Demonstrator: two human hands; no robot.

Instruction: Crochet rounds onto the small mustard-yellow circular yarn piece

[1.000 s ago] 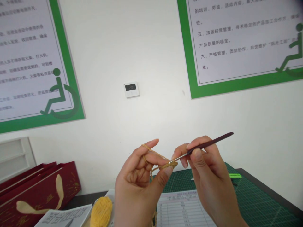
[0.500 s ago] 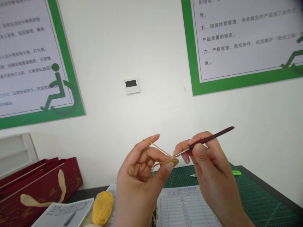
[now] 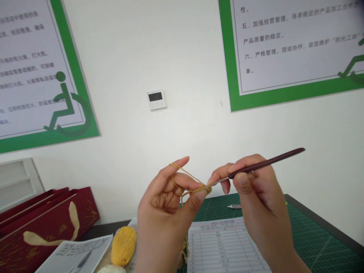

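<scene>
My left hand is raised in front of the wall, pinching a small mustard crochet piece between thumb and middle finger. A strand of mustard yarn runs over my raised index finger down to that piece. My right hand grips a dark crochet hook, its metal tip pushed into the piece. The hook's handle points up and to the right. A yarn tail hangs down below my left hand.
A yellow yarn ball lies on the table beside a printed leaflet. A printed table sheet rests on a green cutting mat. Red gift bags stand at left. Posters and a thermostat hang on the wall.
The hook's handle has swung further out to the right while its tip stays in the piece. Both hands have risen slightly and the view has tilted down a little.
</scene>
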